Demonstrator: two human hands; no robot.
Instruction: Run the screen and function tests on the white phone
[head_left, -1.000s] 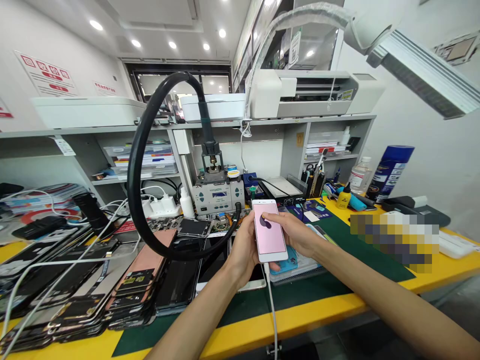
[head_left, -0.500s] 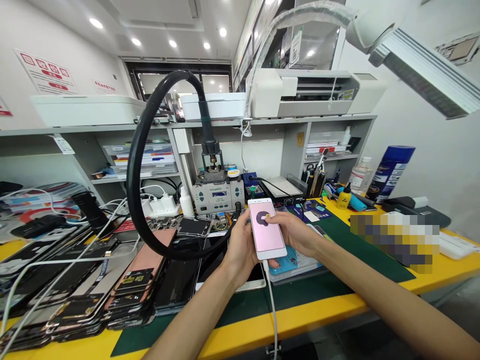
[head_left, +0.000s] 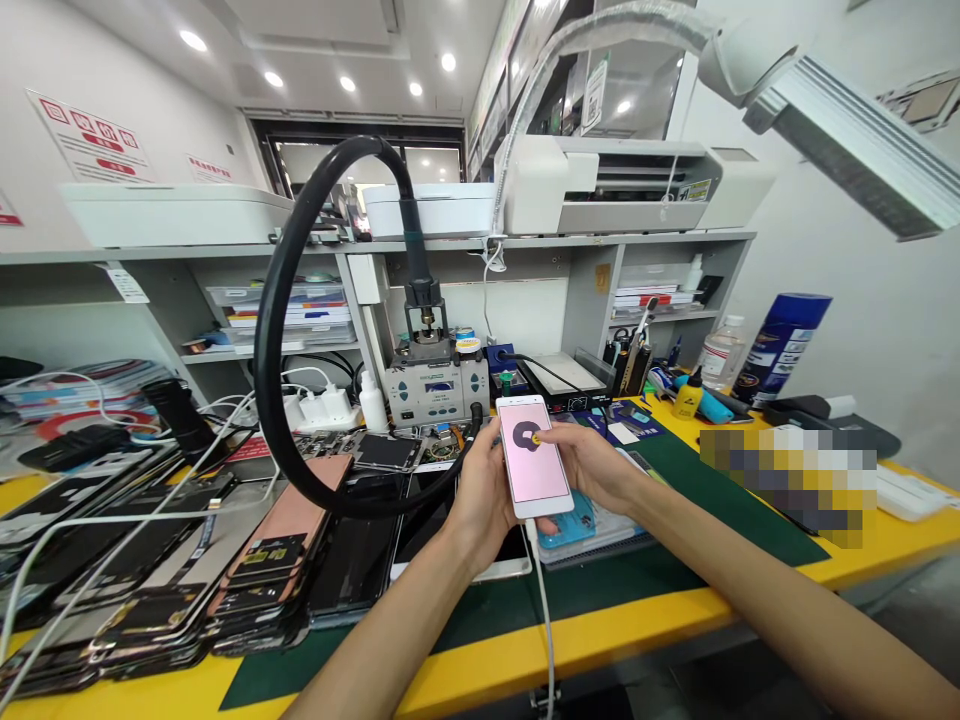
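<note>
A white smartphone [head_left: 534, 470] is held upright, tilted back, above the bench. Its pink screen shows a dark rounded shape with a small yellow spot. My left hand [head_left: 480, 490] grips the phone's left side, its fingers mostly hidden behind it. My right hand [head_left: 596, 468] holds the right edge, with the thumb lying over the upper screen at the dark shape and a fingertip showing below the phone. From the phone's bottom end a white cable [head_left: 546, 610] hangs down past the table edge.
Stacks of phone screens and parts [head_left: 262, 590] crowd the left. Behind the phone stands a hot-air station [head_left: 439, 390] with a thick black hose [head_left: 262, 340] looping high. Green mat [head_left: 720, 510] covers the yellow bench [head_left: 480, 680]. Bottles and a blue spray can [head_left: 784, 345] stand at right.
My right thumb has shifted slightly to the right on the screen, and the dark shape shown there has changed outline. Both hands keep the phone in nearly the same place.
</note>
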